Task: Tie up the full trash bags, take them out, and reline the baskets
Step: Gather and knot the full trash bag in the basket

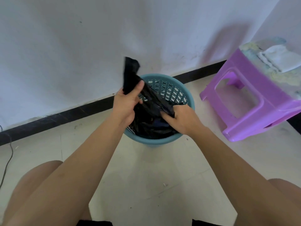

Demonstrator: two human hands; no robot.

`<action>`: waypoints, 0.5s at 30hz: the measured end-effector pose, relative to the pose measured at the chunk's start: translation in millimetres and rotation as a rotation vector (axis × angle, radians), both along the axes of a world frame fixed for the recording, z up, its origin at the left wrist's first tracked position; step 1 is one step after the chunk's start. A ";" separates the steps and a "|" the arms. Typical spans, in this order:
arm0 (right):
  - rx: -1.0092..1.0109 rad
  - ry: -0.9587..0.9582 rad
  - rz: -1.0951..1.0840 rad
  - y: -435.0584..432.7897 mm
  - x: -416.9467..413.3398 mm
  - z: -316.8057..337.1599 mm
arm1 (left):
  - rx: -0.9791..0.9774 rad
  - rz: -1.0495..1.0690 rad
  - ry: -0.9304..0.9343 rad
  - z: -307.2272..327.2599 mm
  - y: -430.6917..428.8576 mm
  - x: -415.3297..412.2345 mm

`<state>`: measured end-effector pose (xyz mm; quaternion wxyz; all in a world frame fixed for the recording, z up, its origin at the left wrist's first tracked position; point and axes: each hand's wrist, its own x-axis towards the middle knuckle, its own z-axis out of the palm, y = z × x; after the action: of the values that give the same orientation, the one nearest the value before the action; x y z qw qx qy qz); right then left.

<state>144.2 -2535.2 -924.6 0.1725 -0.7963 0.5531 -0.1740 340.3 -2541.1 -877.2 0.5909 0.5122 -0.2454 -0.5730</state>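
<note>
Gripping bag (150,97), hands (128,101) seemingly curled, left higher

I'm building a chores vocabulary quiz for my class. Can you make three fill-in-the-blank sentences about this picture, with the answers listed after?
1. The round teal plastic basket holds a ___ plastic trash bag.
2. The left hand and the right hand both grip the ___.
3. Beside the basket stands a ___ plastic stool.
Missing words: black; bag; purple.
</note>
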 end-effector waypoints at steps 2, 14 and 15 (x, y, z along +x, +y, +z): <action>-0.134 -0.017 0.107 3.7 -0.1 2.2 | 0.024 0.130 0.164 2.9 -7.5 9.6; 0.296 -0.761 -0.233 -13.2 3.4 17.8 | 0.109 -0.116 0.138 -17.5 -20.5 36.3; 0.328 -0.820 -0.274 -14.9 4.1 18.1 | 0.094 -0.146 0.125 -19.4 -20.3 35.0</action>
<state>148.3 -2550.1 -906.5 0.4761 -0.5436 0.5594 -0.4062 375.3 -2561.4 -896.6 0.5371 0.4834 -0.2178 -0.6561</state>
